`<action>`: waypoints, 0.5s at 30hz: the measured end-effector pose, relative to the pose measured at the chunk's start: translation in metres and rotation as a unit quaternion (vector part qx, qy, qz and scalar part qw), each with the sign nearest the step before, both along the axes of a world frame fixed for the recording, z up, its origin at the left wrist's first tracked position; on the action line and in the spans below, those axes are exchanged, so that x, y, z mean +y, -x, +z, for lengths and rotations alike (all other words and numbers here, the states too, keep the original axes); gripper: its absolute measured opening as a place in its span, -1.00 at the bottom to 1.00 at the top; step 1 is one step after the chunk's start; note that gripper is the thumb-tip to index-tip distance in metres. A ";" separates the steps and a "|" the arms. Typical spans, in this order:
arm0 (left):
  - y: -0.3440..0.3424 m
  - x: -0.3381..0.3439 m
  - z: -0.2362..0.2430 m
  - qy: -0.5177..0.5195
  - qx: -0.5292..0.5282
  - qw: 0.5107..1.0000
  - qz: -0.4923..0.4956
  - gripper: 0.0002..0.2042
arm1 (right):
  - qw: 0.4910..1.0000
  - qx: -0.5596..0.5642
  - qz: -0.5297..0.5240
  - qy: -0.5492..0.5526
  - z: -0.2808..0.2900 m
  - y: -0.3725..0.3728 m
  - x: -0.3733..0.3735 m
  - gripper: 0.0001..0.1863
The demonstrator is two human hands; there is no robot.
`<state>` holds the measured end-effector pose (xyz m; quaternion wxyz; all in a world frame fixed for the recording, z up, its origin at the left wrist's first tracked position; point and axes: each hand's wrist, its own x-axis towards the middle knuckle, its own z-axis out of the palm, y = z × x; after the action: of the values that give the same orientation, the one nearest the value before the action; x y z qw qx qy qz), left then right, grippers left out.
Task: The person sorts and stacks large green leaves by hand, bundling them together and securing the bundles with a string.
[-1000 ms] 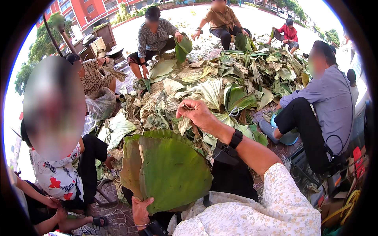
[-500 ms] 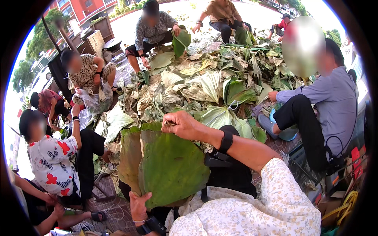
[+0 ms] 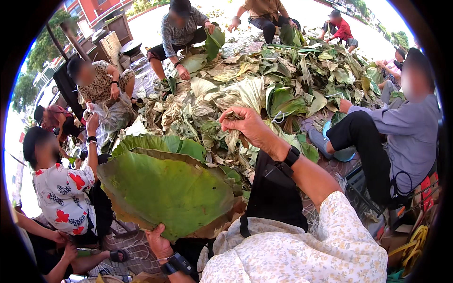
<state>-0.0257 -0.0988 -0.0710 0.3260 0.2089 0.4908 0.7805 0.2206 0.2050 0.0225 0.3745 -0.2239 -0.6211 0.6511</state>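
Large green lotus leaves with browned, ragged edges lie layered above my lap. At their lower edge, my left hand grips them, thumb on top and fingers hidden underneath. Up and to the right, apart from these leaves, my right hand is closed in a pinch over the pile. A withered brown scrap of leaf hangs at its fingertips. Beyond both hands spreads a heap of dry and green lotus leaves.
Several people sit or squat around the heap. One in a grey-blue shirt is at the right; one in a floral shirt is close at the left. A plastic bag is at far left, yellow straps at lower right.
My right hand has moved right and up, away from the leaf edge, with a brown scrap. The leaves in my left hand have tilted and swung left, spreading wider.
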 end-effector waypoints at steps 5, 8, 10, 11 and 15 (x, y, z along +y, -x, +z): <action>0.019 -0.009 -0.023 -0.025 -0.006 1.000 -0.010 -0.37 | 0.998 -0.001 0.055 0.010 0.015 -0.002 -0.023 -0.89; 0.016 -0.008 -0.023 -0.025 -0.006 1.000 0.003 -0.38 | 0.994 -0.024 0.105 -0.025 0.029 0.002 -0.032 -0.86; 0.017 -0.008 -0.026 -0.029 -0.022 0.999 -0.005 -0.39 | 0.993 -0.015 0.106 -0.040 0.035 0.007 -0.040 -0.83; 0.017 -0.009 -0.027 -0.031 -0.030 0.999 -0.008 -0.40 | 0.993 -0.011 0.107 -0.047 0.036 0.011 -0.044 -0.82; 0.016 -0.008 -0.023 -0.030 -0.068 0.997 0.022 -0.41 | 0.990 -0.052 0.123 -0.054 0.029 0.010 -0.050 -0.78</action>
<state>-0.0414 -0.1068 -0.0939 0.3348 0.1540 0.4481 0.8145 0.2104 0.1547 0.0519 0.2700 -0.1585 -0.6968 0.6453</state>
